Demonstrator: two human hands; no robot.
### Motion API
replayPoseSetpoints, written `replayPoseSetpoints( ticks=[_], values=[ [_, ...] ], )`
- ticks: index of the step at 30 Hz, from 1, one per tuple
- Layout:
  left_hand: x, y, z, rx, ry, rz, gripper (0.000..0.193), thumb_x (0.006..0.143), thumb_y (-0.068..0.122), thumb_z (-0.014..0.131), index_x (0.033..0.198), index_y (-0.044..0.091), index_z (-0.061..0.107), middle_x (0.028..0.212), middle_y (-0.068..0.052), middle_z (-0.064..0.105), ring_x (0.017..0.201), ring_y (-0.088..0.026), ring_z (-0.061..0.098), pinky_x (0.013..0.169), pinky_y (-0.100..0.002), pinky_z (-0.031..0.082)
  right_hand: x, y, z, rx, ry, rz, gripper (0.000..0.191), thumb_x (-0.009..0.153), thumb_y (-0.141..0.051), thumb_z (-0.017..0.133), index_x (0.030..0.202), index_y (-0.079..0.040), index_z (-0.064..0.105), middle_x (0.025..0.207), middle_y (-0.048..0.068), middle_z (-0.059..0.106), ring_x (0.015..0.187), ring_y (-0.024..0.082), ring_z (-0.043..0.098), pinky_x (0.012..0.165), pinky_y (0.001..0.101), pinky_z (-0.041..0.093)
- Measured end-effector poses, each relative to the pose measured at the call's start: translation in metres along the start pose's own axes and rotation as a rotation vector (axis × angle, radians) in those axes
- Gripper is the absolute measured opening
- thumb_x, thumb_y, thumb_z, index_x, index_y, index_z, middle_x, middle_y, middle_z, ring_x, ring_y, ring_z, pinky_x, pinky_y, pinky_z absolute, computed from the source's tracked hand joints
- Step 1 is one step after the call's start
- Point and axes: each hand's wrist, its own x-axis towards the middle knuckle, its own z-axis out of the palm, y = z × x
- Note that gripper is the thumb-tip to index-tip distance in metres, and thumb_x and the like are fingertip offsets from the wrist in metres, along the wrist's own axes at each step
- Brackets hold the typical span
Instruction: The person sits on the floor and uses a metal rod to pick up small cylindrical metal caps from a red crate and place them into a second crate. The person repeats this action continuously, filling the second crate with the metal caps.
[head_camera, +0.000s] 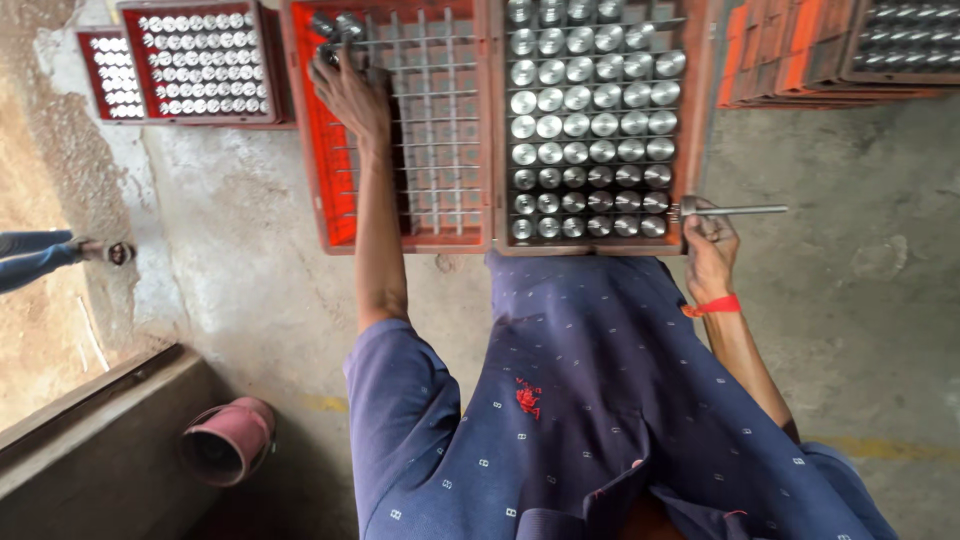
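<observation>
Looking down over a person in a blue dotted shirt (590, 400) bent above red crates on a concrete floor (850, 300).

Left hand (350, 95): stretched far forward into the left crate (315, 150), fingers curled over a metal piece at the crate's far corner. Cannot tell whether it grips or only touches; the fingertips are hidden behind the back of the hand. This crate shows a wire grid, mostly bare cells, with a few pieces (335, 25) at the far end.

Right hand (712, 250): closed around a metal rod (735, 210), which sticks out sideways past the right crate's edge, just beside it. Red band (715, 305) on the wrist.

Right crate (692, 120): grid packed with round, shiny metal pieces (590, 125), caps facing up, rows regular. Near rows darker, in shadow.

Other containers: two more red crates (205, 60) of shiny pieces far left, one partly behind the other. Stack of orange-red crates (790, 50) far right, top one holding pieces, cut off by the frame edge.

No labels or signs legible anywhere. Small red emblem (527, 397) on the shirt, shape unclear.

Edges: pink bucket (228, 440) lying on its side by a low ledge (90, 430). Another person's leg and foot (60, 250) enter at left, the rest cut off.
</observation>
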Motion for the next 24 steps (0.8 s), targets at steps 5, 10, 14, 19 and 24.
replayPoseSetpoints(
  ticks=[5, 10, 14, 19, 24],
  values=[
    [0.034, -0.046, 0.002, 0.249, -0.112, -0.137, 0.072, 0.068, 0.039, 0.091, 0.132, 0.016, 0.065, 0.156, -0.027, 0.026, 0.145, -0.046, 0.021, 0.114, -0.062, 0.03, -0.009, 0.017, 0.017, -0.055, 0.016, -0.01, 0.034, 0.102, 0.005, 0.066, 0.135, 0.007, 0.059, 0.116, 0.006, 0.068, 0.104, 0.01, 0.064, 0.095, 0.0229, 0.051],
    [0.038, -0.049, -0.006, 0.112, -0.126, -0.106, 0.053, 0.072, 0.04, 0.094, 0.116, 0.018, 0.076, 0.156, -0.017, 0.033, 0.151, -0.041, 0.02, 0.117, -0.066, 0.026, -0.014, 0.03, 0.034, -0.037, 0.019, -0.001, 0.037, 0.099, 0.008, 0.066, 0.135, 0.007, 0.057, 0.117, 0.006, 0.067, 0.105, 0.01, 0.064, 0.095, 0.023, 0.051],
    [0.026, -0.064, -0.041, -0.376, 0.023, 0.072, 0.033, 0.079, 0.026, 0.097, 0.104, 0.012, 0.08, 0.15, -0.016, 0.048, 0.15, -0.036, 0.034, 0.119, -0.061, 0.04, -0.02, 0.029, 0.031, -0.072, 0.04, 0.023, 0.037, 0.097, 0.009, 0.065, 0.134, 0.007, 0.057, 0.12, 0.006, 0.067, 0.107, 0.01, 0.064, 0.096, 0.0227, 0.051],
    [-0.05, -0.032, -0.033, -1.338, -0.012, -0.286, 0.055, 0.08, 0.025, 0.086, 0.126, 0.009, 0.061, 0.113, -0.006, 0.065, 0.107, -0.024, 0.063, 0.092, -0.042, 0.055, -0.01, 0.03, 0.043, -0.185, -0.042, 0.089, 0.039, 0.097, 0.008, 0.065, 0.135, 0.006, 0.058, 0.117, 0.006, 0.067, 0.105, 0.01, 0.063, 0.094, 0.0227, 0.05],
    [-0.169, 0.072, 0.009, -1.595, -0.624, -0.604, 0.003, 0.085, 0.005, 0.064, 0.087, 0.005, 0.062, 0.073, -0.007, 0.065, 0.058, -0.016, 0.061, 0.048, -0.028, 0.045, 0.004, 0.026, 0.086, -0.178, -0.299, 0.013, 0.043, 0.091, 0.009, 0.066, 0.133, 0.005, 0.06, 0.117, 0.004, 0.066, 0.102, 0.011, 0.061, 0.093, 0.0245, 0.051]
  ],
)
